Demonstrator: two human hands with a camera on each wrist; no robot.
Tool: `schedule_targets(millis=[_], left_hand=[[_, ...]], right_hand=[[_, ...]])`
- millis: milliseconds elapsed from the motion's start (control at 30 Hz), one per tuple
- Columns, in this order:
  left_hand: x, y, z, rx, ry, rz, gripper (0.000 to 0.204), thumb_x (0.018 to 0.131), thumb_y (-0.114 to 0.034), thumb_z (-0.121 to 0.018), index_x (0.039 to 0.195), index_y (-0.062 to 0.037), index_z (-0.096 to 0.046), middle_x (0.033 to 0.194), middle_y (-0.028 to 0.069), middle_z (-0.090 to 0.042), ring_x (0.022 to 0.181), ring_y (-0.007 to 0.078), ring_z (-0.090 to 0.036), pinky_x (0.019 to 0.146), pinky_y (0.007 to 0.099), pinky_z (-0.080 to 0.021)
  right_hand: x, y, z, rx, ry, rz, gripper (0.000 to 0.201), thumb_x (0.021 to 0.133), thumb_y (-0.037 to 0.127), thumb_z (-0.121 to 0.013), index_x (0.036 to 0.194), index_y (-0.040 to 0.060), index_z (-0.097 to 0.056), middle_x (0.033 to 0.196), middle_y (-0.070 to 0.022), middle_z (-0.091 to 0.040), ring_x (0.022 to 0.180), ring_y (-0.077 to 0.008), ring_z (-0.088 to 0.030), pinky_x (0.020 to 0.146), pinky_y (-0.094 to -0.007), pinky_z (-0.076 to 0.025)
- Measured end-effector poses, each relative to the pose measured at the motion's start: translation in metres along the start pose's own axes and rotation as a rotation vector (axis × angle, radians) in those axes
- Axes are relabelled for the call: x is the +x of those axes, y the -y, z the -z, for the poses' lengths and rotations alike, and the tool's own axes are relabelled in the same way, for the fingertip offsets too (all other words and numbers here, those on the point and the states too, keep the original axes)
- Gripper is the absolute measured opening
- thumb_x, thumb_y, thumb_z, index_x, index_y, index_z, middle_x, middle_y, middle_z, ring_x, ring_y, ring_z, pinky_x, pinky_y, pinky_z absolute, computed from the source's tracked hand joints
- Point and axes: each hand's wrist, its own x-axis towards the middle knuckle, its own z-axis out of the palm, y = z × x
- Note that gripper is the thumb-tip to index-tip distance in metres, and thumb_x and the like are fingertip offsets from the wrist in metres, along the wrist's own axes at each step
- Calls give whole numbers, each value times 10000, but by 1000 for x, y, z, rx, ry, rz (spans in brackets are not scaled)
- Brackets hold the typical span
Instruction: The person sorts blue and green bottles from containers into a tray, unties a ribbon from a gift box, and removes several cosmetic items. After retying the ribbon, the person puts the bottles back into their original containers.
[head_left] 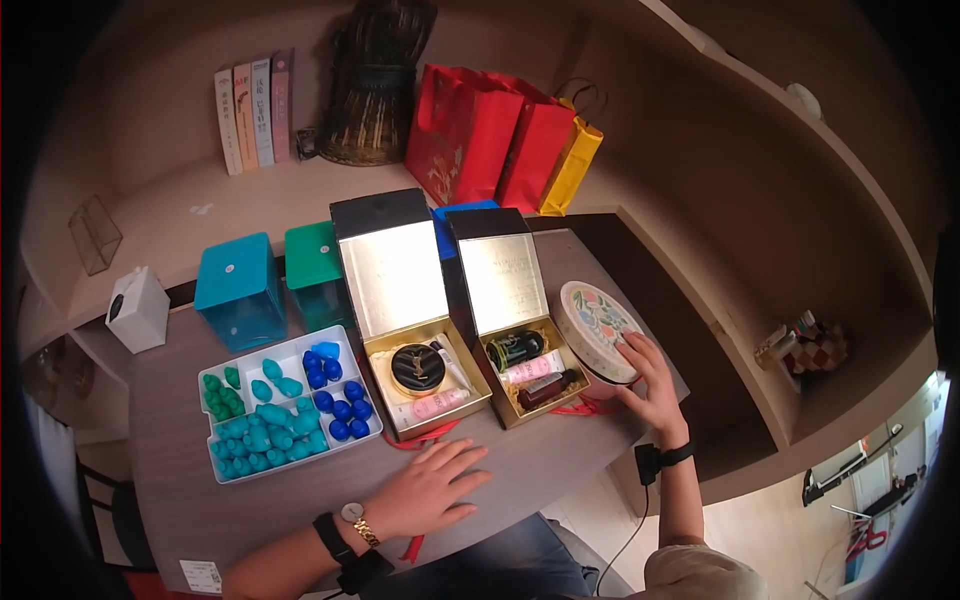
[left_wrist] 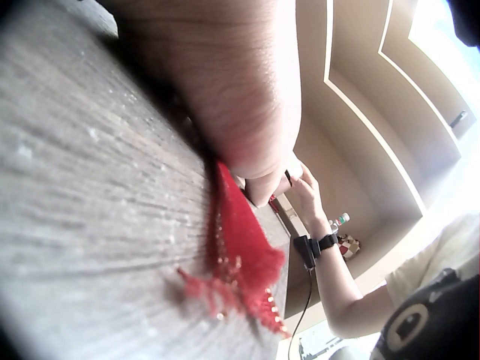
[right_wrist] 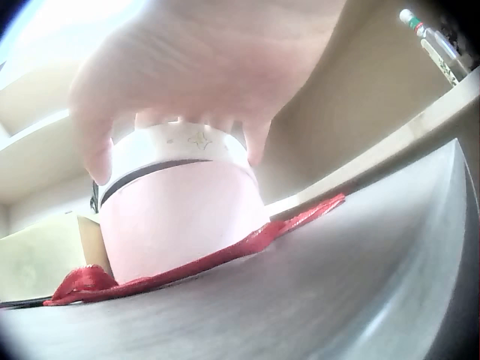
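A round pink box (head_left: 595, 330) with a floral white lid stands tilted at the right end of the wooden table (head_left: 200, 500). My right hand (head_left: 650, 385) grips its lid (right_wrist: 180, 142) from the right, fingers curled over the rim above the pink wall (right_wrist: 180, 217). A red ribbon (right_wrist: 225, 251) runs along the table by the box's base. My left hand (head_left: 430, 490) lies flat on the table near the front edge, fingers spread. Under its palm (left_wrist: 217, 75) a red tassel (left_wrist: 240, 255) sticks out.
Two open black-and-gold gift boxes (head_left: 425, 385) (head_left: 525, 370) with cosmetics stand mid-table. Left of them is a white tray (head_left: 285, 405) of blue and green pieces, with a teal box (head_left: 240, 290) and a green box (head_left: 315, 270) behind. Red bags (head_left: 480, 135) and books (head_left: 250, 110) line the shelf.
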Motion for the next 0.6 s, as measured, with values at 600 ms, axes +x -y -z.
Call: schedule_targets(millis=[600], left_hand=[[2,-1,3,9,21,10,476,942,-348,-674,1348,-114,-587,1515,144,-464,1459,337,-373,1204,509,-308]], right_hand=[[3,-10,-25,-329,-64,-24,616,806,148,-788,1391,111,-601,1438,-122,-587,1383,-385,-488,1138,-501,-414]])
